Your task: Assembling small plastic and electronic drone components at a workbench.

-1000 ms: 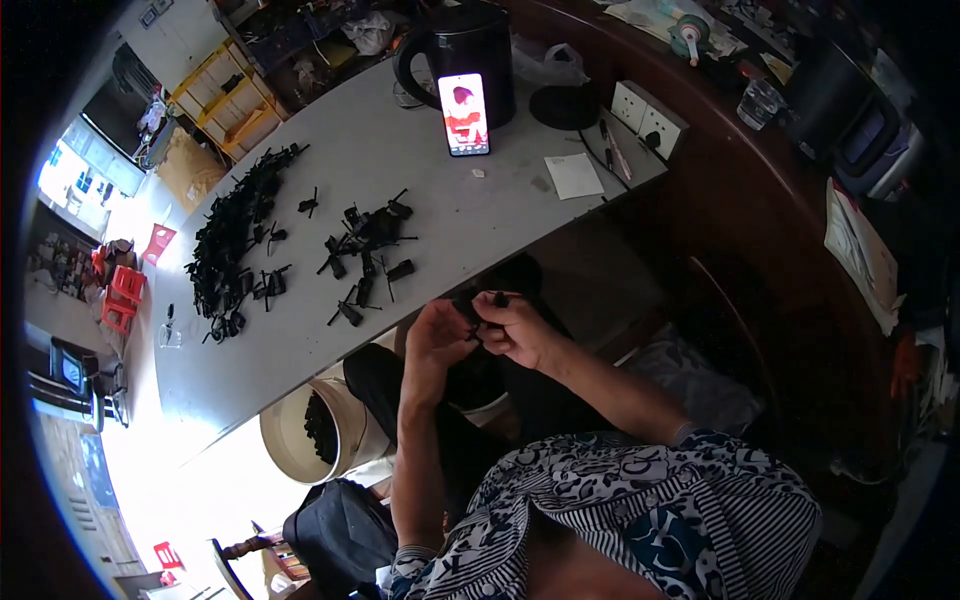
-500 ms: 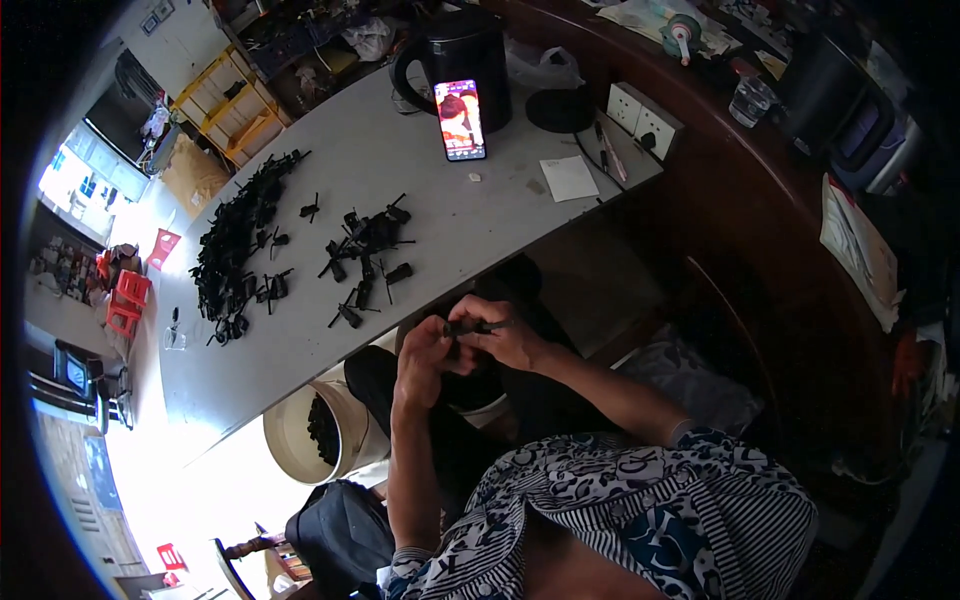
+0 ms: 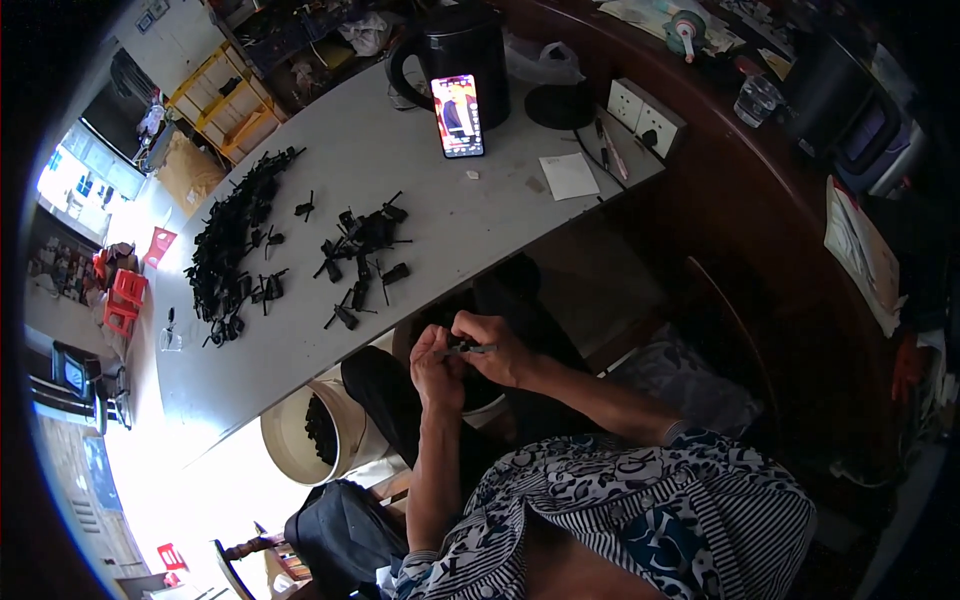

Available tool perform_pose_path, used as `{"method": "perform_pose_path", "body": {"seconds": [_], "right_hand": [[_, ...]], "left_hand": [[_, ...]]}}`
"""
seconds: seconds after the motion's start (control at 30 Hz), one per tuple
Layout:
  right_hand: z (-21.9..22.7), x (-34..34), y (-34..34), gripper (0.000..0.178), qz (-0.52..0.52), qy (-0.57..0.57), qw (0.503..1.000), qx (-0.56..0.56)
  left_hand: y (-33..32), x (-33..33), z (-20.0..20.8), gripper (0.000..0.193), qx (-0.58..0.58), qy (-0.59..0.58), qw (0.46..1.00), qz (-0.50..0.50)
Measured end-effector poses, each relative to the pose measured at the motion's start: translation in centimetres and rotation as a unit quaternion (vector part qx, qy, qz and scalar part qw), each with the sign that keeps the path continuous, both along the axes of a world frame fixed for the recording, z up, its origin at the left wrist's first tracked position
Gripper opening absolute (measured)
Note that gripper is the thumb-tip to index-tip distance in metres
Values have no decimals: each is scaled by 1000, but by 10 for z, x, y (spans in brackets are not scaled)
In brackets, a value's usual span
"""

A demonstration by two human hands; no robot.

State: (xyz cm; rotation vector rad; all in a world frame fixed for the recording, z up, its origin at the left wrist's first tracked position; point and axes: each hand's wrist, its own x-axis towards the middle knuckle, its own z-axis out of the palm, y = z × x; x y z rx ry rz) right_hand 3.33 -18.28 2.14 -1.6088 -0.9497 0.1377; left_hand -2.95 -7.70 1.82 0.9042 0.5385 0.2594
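Note:
My left hand and my right hand meet above my lap, just off the table's front edge. Between their fingertips they grip one small black part with a thin stem; the fingers cover much of it, and its exact kind cannot be made out. On the grey table lies a small heap of similar black parts with thin stems. Farther left a larger, long pile of such black parts stretches along the tabletop.
A cream bucket with black parts inside stands below the table edge. A lit phone leans against a black kettle. White paper, pens and a socket strip lie at the right. A dark bag is beside me.
Both hands have shifted slightly right and down, with the black part turned between the fingers. The picture on the phone screen differs. The piles lie as before.

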Motion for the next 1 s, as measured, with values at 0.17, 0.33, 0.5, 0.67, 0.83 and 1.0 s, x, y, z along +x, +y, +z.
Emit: {"method": "perform_pose_path", "body": {"seconds": [0.17, 0.33, 0.5, 0.67, 0.83, 1.0], "right_hand": [[-11, -1, 3, 26, -3, -21, 1000, -11], [-36, 17, 14, 12, -96, 112, 987, 63], [-21, 18, -6, 45, -1, 429, 900, 77], [-18, 11, 0, 53, 84, 462, 871, 142], [-11, 6, -2, 53, 97, 403, 896, 156], [-4, -3, -14, 51, 139, 194, 968, 77]], "left_hand": [[7, 2, -20, 22, 10, -14, 1000, -25], [18, 8, -35, 21, 160, 64, 983, -57], [26, 6, -41, 28, 531, -1, 842, -95], [-15, 5, 6, 24, 191, -57, 970, -137], [-14, -1, 19, 21, -50, -76, 984, -155], [3, -7, -1, 16, -128, -101, 961, -222]]}}
